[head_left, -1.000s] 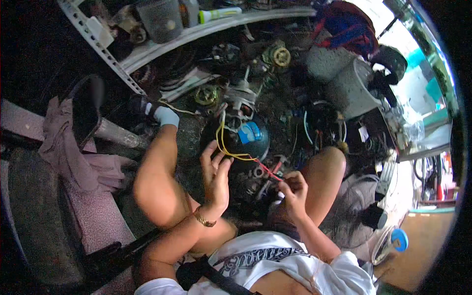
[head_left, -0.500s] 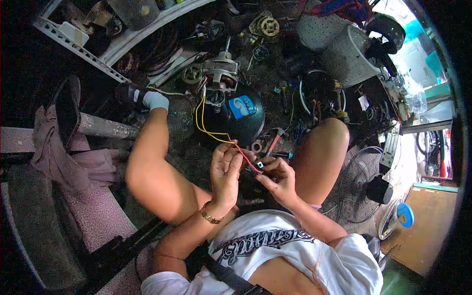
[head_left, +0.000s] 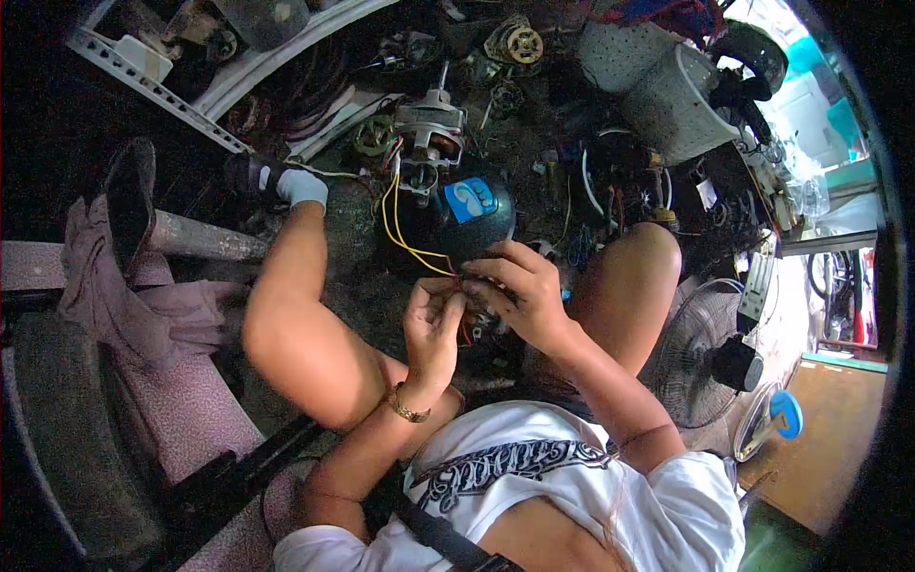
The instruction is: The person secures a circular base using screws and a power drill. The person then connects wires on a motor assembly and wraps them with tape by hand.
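A metal motor [head_left: 429, 133] stands on a dark round base with a blue label [head_left: 471, 200]. Yellow wires [head_left: 396, 229] run from it down to both hands. My left hand [head_left: 436, 319] is closed, thumb and fingers pinching the wires where yellow meets red. Right beside it, my right hand [head_left: 515, 286] has its fingertips pressed together on the same wires, close to the join. A short red wire end [head_left: 467, 332] hangs below the fingers. The exact join is hidden behind my fingertips.
A fan with a wire cage [head_left: 701, 353] lies at the right, near a brown board [head_left: 820, 439]. A perforated grey bin [head_left: 677, 105] stands at the upper right. Motor parts [head_left: 515, 45] litter the floor behind. A grey cloth [head_left: 143, 305] hangs over the bench at the left.
My right hand has moved up and left from the small black part to the wires beside my left hand. The red wire end now hangs down. Earlier, both hands were farther apart.
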Motion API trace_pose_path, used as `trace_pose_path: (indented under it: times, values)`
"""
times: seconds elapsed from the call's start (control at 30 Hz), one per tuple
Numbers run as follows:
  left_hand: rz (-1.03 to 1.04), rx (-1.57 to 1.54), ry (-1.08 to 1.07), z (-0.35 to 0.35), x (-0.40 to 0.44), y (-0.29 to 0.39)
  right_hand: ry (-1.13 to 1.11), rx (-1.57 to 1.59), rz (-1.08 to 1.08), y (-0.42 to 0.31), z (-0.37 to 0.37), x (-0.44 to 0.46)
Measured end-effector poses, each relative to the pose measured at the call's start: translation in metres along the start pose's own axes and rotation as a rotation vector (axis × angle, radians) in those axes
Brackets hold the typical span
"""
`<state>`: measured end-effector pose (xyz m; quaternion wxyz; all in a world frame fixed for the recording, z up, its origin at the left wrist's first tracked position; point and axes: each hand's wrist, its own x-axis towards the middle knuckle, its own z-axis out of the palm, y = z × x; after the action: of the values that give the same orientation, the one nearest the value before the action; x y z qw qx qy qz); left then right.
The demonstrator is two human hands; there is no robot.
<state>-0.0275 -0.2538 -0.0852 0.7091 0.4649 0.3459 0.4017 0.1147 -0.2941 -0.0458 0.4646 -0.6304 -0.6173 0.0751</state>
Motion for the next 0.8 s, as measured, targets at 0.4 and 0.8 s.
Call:
trace_pose_path:
  times: [0.4, 0.8]
  values:
    - [0.191, 0.141, 0.045, -0.002, 0.008, 0.0, -0.258, 0.335, 0.274, 0.009, 0.013, -0.006]
    - [0.108, 0.222, 0.072, 0.002, 0.008, -0.009, 0.116, 0.408, 0.521, 0.006, 0.038, -0.023]
